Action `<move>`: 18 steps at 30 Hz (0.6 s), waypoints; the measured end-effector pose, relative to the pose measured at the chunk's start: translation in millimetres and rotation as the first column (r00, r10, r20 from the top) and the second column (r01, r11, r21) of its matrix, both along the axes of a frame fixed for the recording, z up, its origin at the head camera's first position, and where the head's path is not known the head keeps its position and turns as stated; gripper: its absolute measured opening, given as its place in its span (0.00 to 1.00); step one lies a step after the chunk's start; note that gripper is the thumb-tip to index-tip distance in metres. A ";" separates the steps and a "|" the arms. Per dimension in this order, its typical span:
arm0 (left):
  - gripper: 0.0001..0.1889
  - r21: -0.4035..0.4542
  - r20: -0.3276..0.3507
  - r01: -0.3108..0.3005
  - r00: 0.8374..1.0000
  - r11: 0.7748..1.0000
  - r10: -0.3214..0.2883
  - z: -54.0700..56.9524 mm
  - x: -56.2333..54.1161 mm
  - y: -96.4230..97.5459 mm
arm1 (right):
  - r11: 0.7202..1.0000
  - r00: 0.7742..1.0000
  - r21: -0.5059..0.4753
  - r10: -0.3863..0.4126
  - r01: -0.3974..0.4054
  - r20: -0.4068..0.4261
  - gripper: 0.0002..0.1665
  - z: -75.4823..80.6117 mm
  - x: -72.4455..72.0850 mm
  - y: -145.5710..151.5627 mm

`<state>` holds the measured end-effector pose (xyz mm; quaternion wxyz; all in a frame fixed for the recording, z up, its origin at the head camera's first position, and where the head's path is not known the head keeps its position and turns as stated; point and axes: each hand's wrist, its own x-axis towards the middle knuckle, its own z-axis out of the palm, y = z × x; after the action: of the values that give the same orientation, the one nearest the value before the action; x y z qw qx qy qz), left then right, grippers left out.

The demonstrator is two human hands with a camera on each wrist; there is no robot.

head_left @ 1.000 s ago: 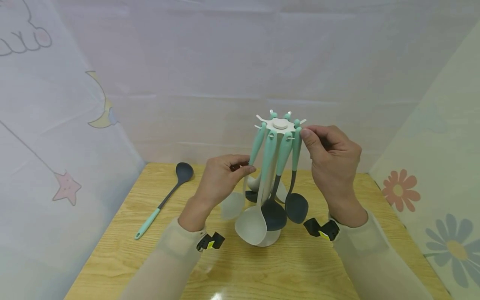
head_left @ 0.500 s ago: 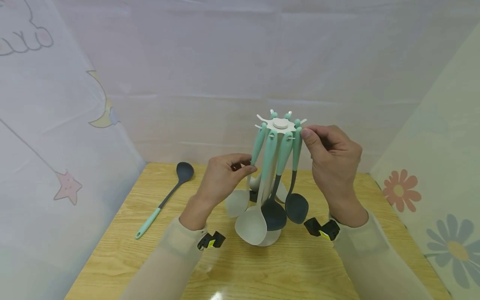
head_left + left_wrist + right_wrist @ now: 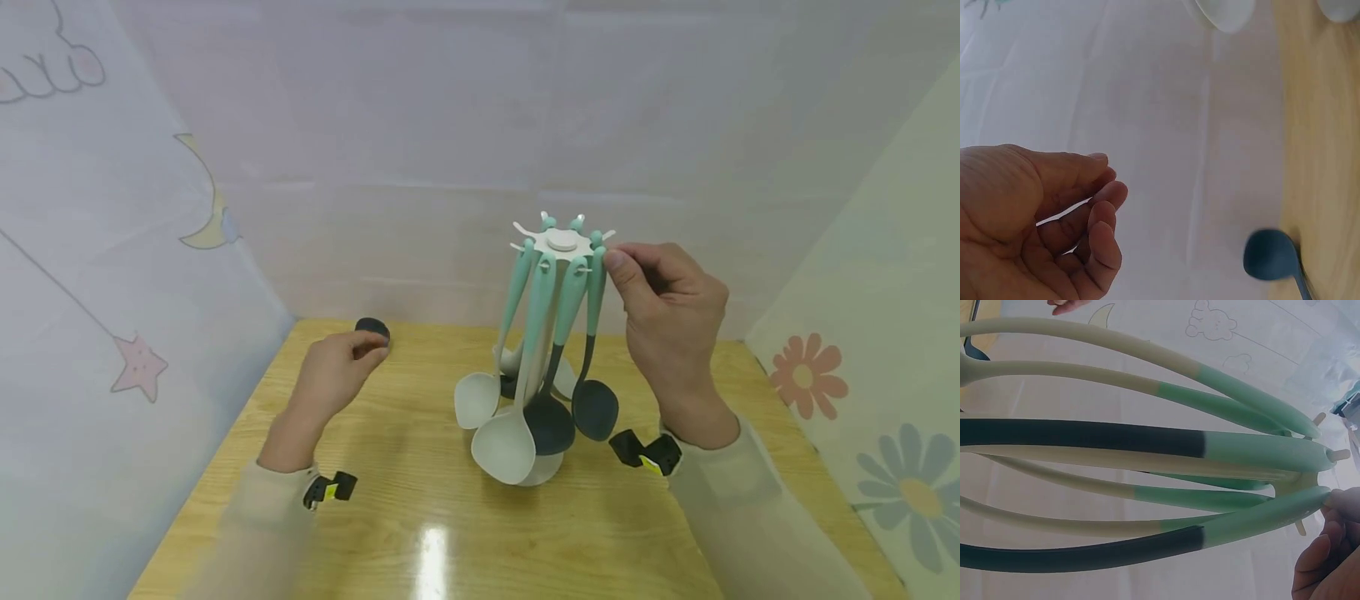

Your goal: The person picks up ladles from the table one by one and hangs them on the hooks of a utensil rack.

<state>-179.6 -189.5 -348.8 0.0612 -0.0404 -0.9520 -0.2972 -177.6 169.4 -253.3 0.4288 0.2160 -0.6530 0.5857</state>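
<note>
A white rotating rack (image 3: pixel 562 240) stands upright, hung with several mint-handled utensils. At its right side my right hand (image 3: pixel 673 308) pinches the top of the mint handle of a dark ladle (image 3: pixel 596 410). In the right wrist view, thumb and finger are right at the end of that handle (image 3: pixel 1266 515). My left hand (image 3: pixel 335 375) is away from the rack, its fingers loosely curled with nothing between them. Past its fingertips lies another dark ladle (image 3: pixel 372 327); the hand and arm hide most of it in the head view. Its bowl (image 3: pixel 1270 255) shows in the left wrist view.
A white ladle (image 3: pixel 504 448) and another dark one (image 3: pixel 549 425) hang at the rack's front. A pale utensil (image 3: pixel 477 400) hangs on its left. The wooden table (image 3: pixel 420 467) is bounded by a back sheet (image 3: pixel 420 167) and patterned side sheets.
My left hand has let go of the pale utensil on the rack's left and moved left, over the lying ladle. That utensil has swung slightly inward. My right hand keeps its pinch.
</note>
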 end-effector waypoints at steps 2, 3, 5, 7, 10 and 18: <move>0.17 -0.044 0.027 -0.023 0.999 0.999 0.024 -10.8 0.0 -21.3 | 1.000 1.000 -0.001 -0.002 0.002 0.003 0.04 0.1 -0.2 0.1; 0.16 -0.065 0.034 -0.031 0.999 0.997 0.033 -16.3 -0.1 -30.9 | 1.000 1.000 -0.001 -0.003 0.003 0.004 0.04 0.2 -0.3 0.3; 0.15 -0.095 0.055 -0.047 0.997 0.994 0.053 -27.3 -1.0 -47.4 | 1.000 1.000 0.002 -0.005 0.005 0.006 0.04 0.4 -0.4 0.3; 0.15 -0.130 0.088 -0.059 0.994 0.990 0.070 -37.9 -2.1 -60.9 | 1.000 1.000 0.008 -0.010 0.010 0.008 0.04 0.7 -0.3 0.7; 0.14 -0.178 0.170 -0.069 0.980 0.982 0.100 -53.6 -5.2 -76.8 | 1.000 1.000 0.018 -0.016 0.016 0.011 0.04 1.2 -0.4 1.3; 0.22 -0.263 0.320 -0.085 0.932 0.961 0.170 -92.1 -16.6 -98.6 | 1.000 1.000 0.014 -0.005 0.005 0.013 0.04 1.3 -0.6 1.4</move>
<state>-196.3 -288.2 -440.9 -0.0902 0.0665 -0.9781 -0.1752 -178.1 170.8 -252.1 0.4245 0.2137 -0.6603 0.5815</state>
